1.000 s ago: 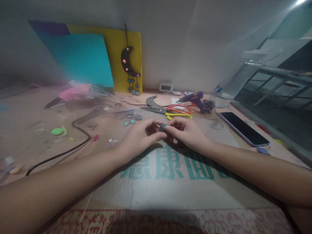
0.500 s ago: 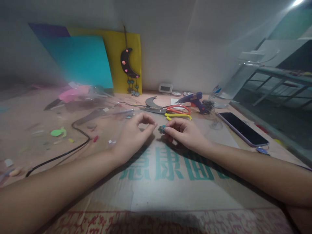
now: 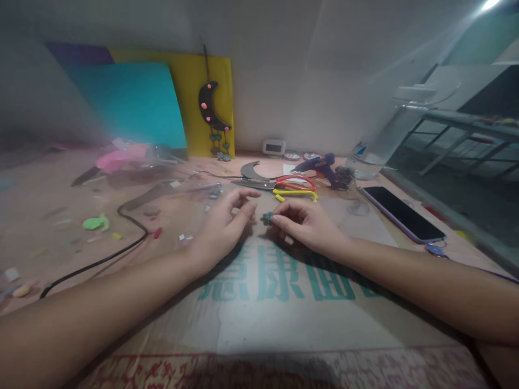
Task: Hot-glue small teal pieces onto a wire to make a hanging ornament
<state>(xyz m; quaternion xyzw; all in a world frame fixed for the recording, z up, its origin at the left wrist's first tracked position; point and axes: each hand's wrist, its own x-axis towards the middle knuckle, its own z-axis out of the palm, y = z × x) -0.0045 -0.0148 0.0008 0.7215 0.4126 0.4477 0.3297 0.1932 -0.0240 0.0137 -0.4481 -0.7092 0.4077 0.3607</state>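
My right hand pinches a small grey-blue craft piece at its fingertips, low over the cardboard sheet with green printed characters. Just left of the piece is my left hand, fingers loosely curled and slightly apart, touching nothing that I can see. Both forearms rest across the cardboard.
Behind the hands lie scissors with red and yellow handles, a dark crescent cutout and a purple glue gun. A phone lies at the right. A black cable crosses the left. A moon ornament hangs on yellow sheet.
My left hand has let go of the small piece and drawn a little left, fingers opening. My right hand still holds the piece, lowered slightly.
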